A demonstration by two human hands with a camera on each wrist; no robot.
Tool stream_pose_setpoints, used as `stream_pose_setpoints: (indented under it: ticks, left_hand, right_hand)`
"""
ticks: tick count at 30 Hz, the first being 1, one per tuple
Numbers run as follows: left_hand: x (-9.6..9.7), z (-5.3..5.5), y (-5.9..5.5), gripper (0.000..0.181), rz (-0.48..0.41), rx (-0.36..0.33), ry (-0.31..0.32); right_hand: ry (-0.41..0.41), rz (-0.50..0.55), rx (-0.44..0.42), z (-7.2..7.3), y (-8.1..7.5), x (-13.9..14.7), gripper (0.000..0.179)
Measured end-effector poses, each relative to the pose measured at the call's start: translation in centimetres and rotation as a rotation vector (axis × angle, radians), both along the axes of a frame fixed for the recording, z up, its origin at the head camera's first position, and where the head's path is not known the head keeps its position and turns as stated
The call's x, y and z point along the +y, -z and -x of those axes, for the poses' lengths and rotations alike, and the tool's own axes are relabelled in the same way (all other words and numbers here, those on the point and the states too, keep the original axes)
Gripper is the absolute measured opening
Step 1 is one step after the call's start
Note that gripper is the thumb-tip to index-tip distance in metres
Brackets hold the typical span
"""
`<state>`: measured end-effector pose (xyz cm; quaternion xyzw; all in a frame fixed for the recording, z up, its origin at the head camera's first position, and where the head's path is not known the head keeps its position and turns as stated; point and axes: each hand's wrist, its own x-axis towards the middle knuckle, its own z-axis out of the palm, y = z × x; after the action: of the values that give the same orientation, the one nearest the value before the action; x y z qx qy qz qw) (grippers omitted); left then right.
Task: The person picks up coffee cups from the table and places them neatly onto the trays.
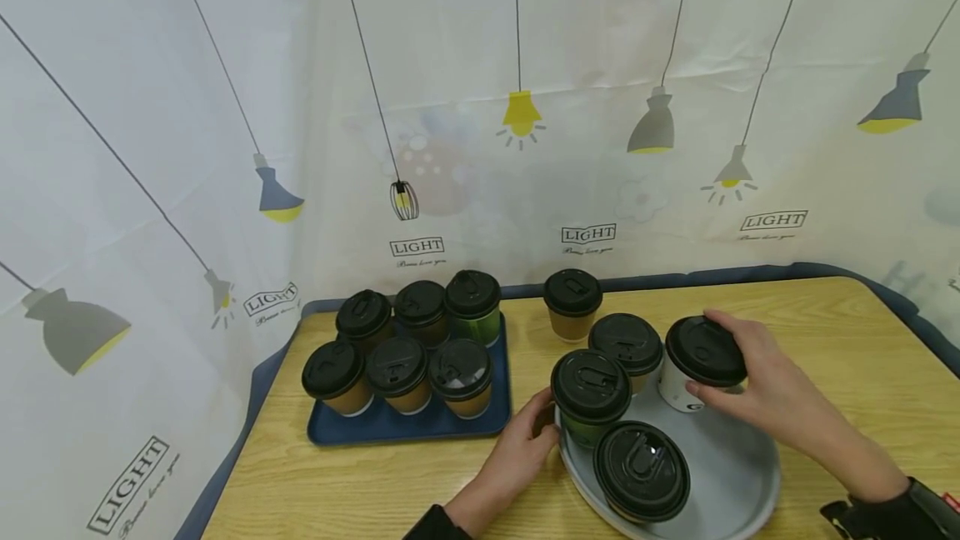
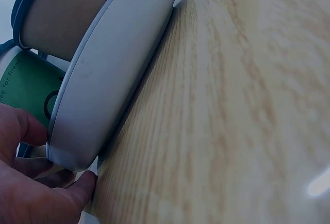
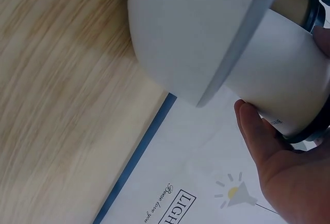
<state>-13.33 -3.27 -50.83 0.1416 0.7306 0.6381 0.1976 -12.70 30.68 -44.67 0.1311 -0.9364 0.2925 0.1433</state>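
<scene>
The right hand (image 1: pixel 757 386) reaches over the grey round tray (image 1: pixel 738 473), its fingers (image 1: pixel 731 325) curled round the black lid of a white cup (image 1: pixel 701 369) that stands at the tray's far right part; the thumb presses the cup's side just under the lid. The right wrist view shows the same white cup (image 3: pixel 281 87) against the tray's rim (image 3: pixel 206 43), with a fingertip touching its wall. The left hand (image 1: pixel 525 448) rests on the wooden counter (image 1: pixel 360 482) at the tray's left edge, fingers bent round the rim; in the left wrist view the thumb sits above the rim (image 2: pixel 111 74) and a finger under it. On the tray, a green cup (image 1: pixel 590 397) stands just beside that hand, a brown cup (image 1: pixel 626 348) behind it and another lidded cup (image 1: pixel 641 473) nearest the viewer. One brown cup (image 1: pixel 572 304) stands alone on the counter behind the tray. To the left, a blue tray (image 1: pixel 408 427) carries six lidded cups in two rows. A curtain printed with lamps (image 1: pixel 517 119) hangs behind the counter
</scene>
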Motion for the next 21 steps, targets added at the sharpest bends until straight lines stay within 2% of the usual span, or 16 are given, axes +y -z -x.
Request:
stream_pose_setpoints:
  ticks: [10,16,21]
  left_hand:
    - [0.08,0.03,0.02,0.052,0.012,0.015,-0.001]
    - [0.10,0.02,-0.01,0.052,0.014,0.015,-0.003]
    - [-0.01,0.03,0.06,0.052,0.015,0.016,0.003]
  right_hand:
    - [0.048,-0.038,-0.106,-0.05,-0.45,-0.34,0.104]
    - [0.056,-0.049,-0.121,-0.02,-0.48,-0.36,0.107]
    - [0.028,-0.027,-0.106,-0.22,-0.21,-0.08,0.112]
